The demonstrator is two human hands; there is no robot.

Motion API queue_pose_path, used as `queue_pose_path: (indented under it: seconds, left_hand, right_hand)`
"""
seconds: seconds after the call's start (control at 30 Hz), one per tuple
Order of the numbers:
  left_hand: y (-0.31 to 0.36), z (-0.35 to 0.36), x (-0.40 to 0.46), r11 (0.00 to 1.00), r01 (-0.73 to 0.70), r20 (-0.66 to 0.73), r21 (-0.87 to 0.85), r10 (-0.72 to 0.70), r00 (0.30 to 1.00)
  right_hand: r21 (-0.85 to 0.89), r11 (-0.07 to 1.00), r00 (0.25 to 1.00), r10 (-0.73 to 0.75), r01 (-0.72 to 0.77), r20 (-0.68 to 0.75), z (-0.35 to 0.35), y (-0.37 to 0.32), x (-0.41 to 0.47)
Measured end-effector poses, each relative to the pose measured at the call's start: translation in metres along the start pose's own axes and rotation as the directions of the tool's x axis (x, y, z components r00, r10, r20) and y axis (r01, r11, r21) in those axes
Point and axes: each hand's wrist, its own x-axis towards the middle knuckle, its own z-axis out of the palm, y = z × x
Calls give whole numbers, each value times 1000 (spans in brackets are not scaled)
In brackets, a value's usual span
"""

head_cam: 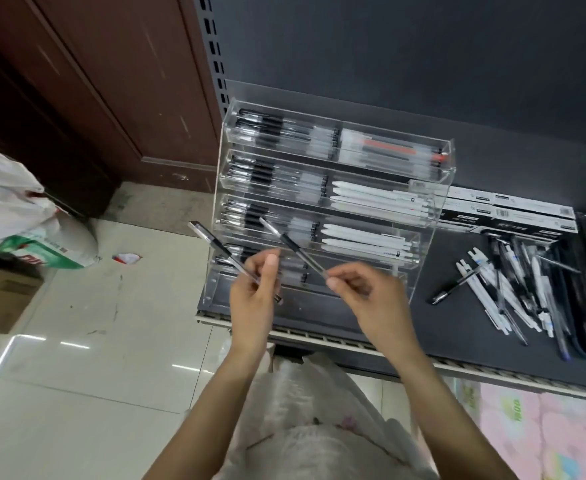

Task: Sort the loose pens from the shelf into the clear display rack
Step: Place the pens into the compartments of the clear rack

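With a clear-barrelled black-grip pen (215,249) pinched in the left hand (255,296) and another such pen (293,251) pinched in the right hand (364,292), both just near the tiered clear acrylic display rack (437,202) already holding black-grip and white pens, the filing step seems underway, next needing each laid level in a left compartment, while the loose pile of pens (520,289) waits right on the dark shelf (405,323).

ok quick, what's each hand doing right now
Left hand: holding a clear pen with black grip.
Right hand: fingers pinching the end of another clear pen.
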Motion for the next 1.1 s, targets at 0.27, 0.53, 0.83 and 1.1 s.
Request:
queue_pose_path:
  seconds: [0.27, 0.53, 0.83, 1.1]
  left_hand:
    - [-23, -67, -10, 987, 98, -248, 130, -64, 967]
    - [-22, -65, -16, 987, 135, -261, 91, -107, 959]
    - [-13, -46, -15, 968, 206, -125, -141, -224, 967]
    - [-6, -11, -9, 981, 193, 219, -6, -187, 958]
  right_hand:
    - [-540, 800, 960, -273, 261, 60, 31, 15, 33]
    - [-641, 681, 923, -364, 355, 124, 68, 18, 47]
    - [-216, 964, 971, -112, 157, 209, 52, -22, -2]
    - [214, 973, 996, 90, -87, -8, 29, -3, -16]
